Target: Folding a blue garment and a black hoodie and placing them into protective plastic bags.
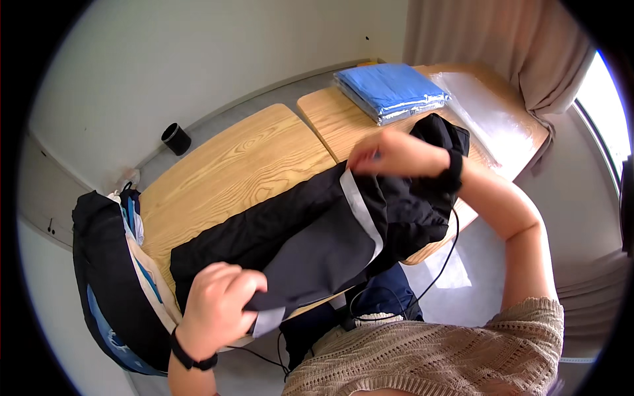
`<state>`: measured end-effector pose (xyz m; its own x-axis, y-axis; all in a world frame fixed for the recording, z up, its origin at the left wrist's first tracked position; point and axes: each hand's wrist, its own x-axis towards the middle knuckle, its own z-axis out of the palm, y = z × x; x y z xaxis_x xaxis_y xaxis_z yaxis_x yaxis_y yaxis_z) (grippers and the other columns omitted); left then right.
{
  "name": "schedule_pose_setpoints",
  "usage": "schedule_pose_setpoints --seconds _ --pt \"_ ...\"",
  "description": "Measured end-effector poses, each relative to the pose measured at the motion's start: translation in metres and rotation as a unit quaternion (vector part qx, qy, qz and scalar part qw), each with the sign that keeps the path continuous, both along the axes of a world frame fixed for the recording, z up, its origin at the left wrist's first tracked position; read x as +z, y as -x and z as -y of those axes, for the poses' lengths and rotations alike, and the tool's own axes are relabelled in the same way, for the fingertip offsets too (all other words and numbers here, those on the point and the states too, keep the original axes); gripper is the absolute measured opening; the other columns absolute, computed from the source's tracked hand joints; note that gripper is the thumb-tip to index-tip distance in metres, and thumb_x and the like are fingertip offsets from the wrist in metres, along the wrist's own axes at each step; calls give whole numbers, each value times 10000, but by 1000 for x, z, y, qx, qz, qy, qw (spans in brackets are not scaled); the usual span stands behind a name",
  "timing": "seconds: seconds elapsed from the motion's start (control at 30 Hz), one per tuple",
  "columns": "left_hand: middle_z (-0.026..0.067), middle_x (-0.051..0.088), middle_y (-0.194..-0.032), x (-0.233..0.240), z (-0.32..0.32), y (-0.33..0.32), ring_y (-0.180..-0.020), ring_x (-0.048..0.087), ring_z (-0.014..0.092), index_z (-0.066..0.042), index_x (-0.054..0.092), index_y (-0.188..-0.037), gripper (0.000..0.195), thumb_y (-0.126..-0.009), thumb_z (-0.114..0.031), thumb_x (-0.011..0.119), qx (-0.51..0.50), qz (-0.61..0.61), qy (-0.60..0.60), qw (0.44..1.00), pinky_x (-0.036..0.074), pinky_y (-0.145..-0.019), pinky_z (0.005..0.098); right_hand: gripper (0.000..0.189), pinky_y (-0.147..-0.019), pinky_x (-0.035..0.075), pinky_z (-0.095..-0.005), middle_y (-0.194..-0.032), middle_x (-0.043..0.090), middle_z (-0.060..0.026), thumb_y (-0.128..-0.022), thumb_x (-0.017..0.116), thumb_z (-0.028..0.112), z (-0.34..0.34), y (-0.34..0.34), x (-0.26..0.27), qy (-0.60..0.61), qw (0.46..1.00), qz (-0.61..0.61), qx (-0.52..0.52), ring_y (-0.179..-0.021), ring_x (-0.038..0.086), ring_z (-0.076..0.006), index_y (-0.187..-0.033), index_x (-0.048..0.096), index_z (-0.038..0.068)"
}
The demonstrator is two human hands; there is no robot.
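Observation:
A black garment (237,232) with a dark grey panel (317,252) and light grey edge strips lies spread across the wooden tabletop. My left hand (220,297) grips its near left edge, fingers curled over the grey panel beside a short light strip (268,321). On the far side, my right hand (384,154) is blurred, with its fingertips closed on the fabric at the upper end of the long light grey strip (361,210). More bunched black fabric (438,131) lies beneath and beyond my right wrist. Both wrists wear black bands.
At the left table end is a pile of clothes (106,277), black, blue and cream. A blue folded item in clear plastic (391,89) and clear plastic bags (480,109) lie at the far right. A black bin (176,139) stands on the floor. A black cable (448,257) hangs near my lap.

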<state>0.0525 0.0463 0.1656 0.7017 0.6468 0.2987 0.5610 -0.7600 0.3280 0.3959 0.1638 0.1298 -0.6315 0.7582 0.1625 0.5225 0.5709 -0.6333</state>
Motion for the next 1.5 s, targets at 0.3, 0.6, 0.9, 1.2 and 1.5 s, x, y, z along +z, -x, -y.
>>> schedule_pose_setpoints --seconds 0.3,0.6,0.9,1.2,1.5 --pt "114 573 -706 66 68 -3 -682 583 303 -12 659 -905 239 -676 -51 604 -139 -13 -4 990 502 -685 422 496 -965 406 -380 -1166 571 -122 -671 577 -37 -62 -57 -80 -115 971 206 37 -1113 513 -312 -1154 566 75" --pt "81 486 -610 54 68 -20 -544 512 265 -11 650 -875 287 -616 -132 634 -148 8 -7 989 467 -563 385 270 -907 439 -366 -1067 594 -150 -727 636 30 -75 -100 -99 -69 995 44 -64 -1032 555 -309 -996 635 49" --pt "64 466 -589 56 66 -26 -503 488 235 -3 650 -875 287 -633 -155 627 -230 19 11 973 431 -505 354 337 -734 480 -406 -837 612 -169 -633 754 146 -84 -96 -105 29 967 204 -149 -846 594 -329 -905 588 37" --pt "45 414 -556 53 70 -29 -458 436 214 -5 651 -824 302 -542 -106 614 -208 37 13 977 389 -479 340 368 -774 478 -348 -948 620 -120 -671 523 -65 -95 -113 -112 -7 985 58 -162 -894 598 -290 -1009 598 60" --pt "-7 357 -477 45 50 -2 -394 426 167 -99 701 -704 310 -455 -281 677 -276 18 16 961 435 -463 276 184 -798 478 -326 -909 647 -115 -713 665 79 -80 -110 -117 -23 997 69 -34 -875 604 -255 -887 669 23"
